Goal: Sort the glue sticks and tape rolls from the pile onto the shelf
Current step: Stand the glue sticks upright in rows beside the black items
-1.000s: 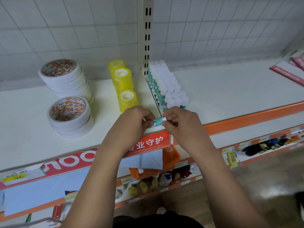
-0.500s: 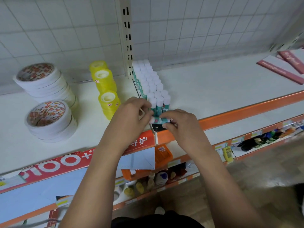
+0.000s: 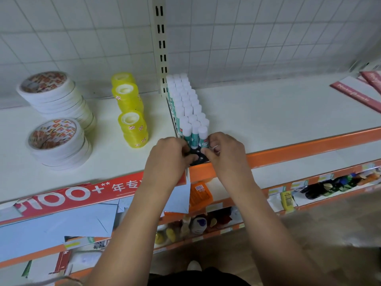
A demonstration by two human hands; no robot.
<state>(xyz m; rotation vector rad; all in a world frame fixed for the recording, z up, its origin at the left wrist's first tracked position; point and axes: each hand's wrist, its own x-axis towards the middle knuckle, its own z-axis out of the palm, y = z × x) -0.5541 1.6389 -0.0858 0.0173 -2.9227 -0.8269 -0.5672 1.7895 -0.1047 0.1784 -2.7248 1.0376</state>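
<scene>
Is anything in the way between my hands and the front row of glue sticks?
Nothing visible: the left hand and right hand are at the front glue sticks, over a black bracket.

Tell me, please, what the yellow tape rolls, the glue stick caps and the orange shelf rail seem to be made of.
Yellow tape rolls: glossy, translucent plastic film, likely; light glows through them.
Glue stick caps: matte white plastic, probably; uniform moulded cylinders.
Orange shelf rail: smooth, with a faint sheen; painted metal or plastic, unclear which.

A white wire-grid back panel (image 3: pixel 268 38) and slotted upright (image 3: pixel 155 48) rise behind the orange-edged shelf (image 3: pixel 278 112); brown floor (image 3: pixel 329 234) lies below.
</scene>
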